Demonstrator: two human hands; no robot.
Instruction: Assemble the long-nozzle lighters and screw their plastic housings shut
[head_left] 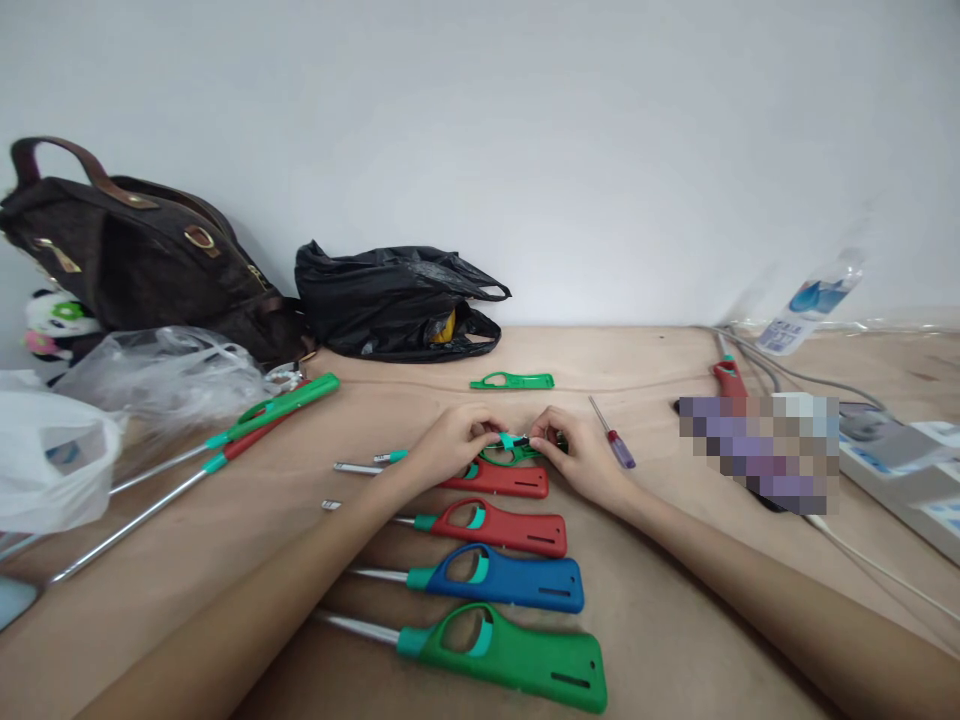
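Note:
An opened green gas lighter (529, 452) lies between my hands, with a teal trigger piece (510, 440) and small dark parts showing in it. Closed at its left end is my left hand (454, 440), fingertips pinched at the teal piece. From the other side my right hand (574, 448) is closed over the lighter's handle, thumb and finger at a small dark part; my fingers partly hide it. The loose green shell half (517, 381) rests beyond my hands. Below them lie two red lighters (502, 528), a blue lighter (517, 583) and a whole green lighter (525, 660).
A purple-handled screwdriver (621, 450) lies right of my right hand. Long lighters (281, 410) and plastic bags (172, 375) are at left, with a dark handbag (150, 260) and black bag (390, 300) behind. A bottle (810, 300), red lighter (729, 378), cables and power strip (900, 490) sit at right.

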